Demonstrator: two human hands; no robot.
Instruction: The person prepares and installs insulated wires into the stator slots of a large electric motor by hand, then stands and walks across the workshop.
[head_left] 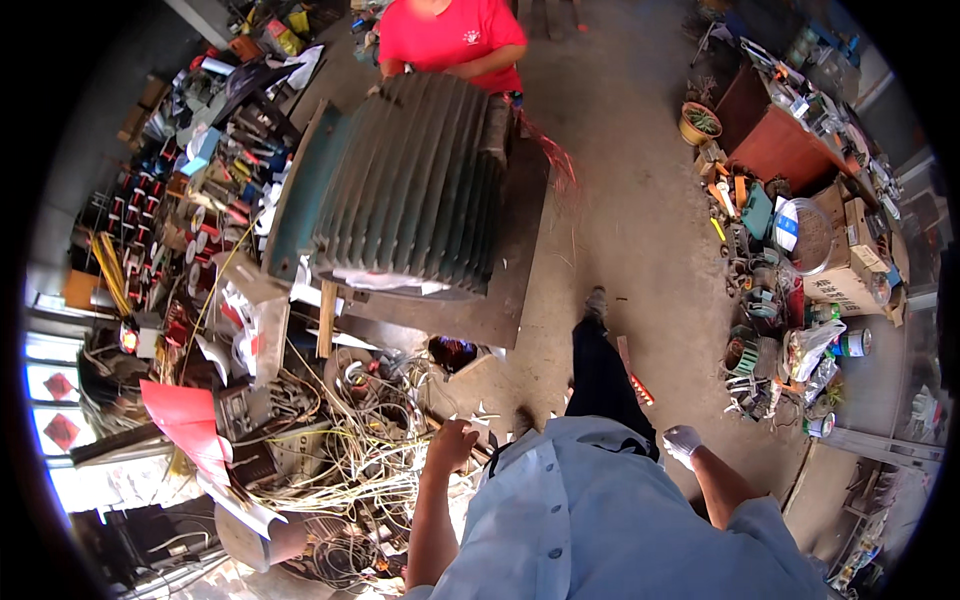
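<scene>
My left hand (452,447) is bare and curled into a loose fist, held low at my left side beside a heap of pale cables (370,470). Nothing shows in it. On the other side hangs my right hand (683,443), in a white glove, its fingers drawn in and no object visible with it. Neither hand touches anything that I can see. Ahead, a large finned motor housing (410,180), dark grey-green, rests on a metal plate (500,310). Behind it stands a person in a red shirt (455,45), arms close to the housing's far end.
Thin red wires (552,155) trail off the plate's right side. Along the left lie wire spools (130,215), tools and a red sheet (185,420). To the right are a cardboard box (845,290), a potted plant (700,122) and tins (853,343). A red-edged strip (638,385) lies near my foot.
</scene>
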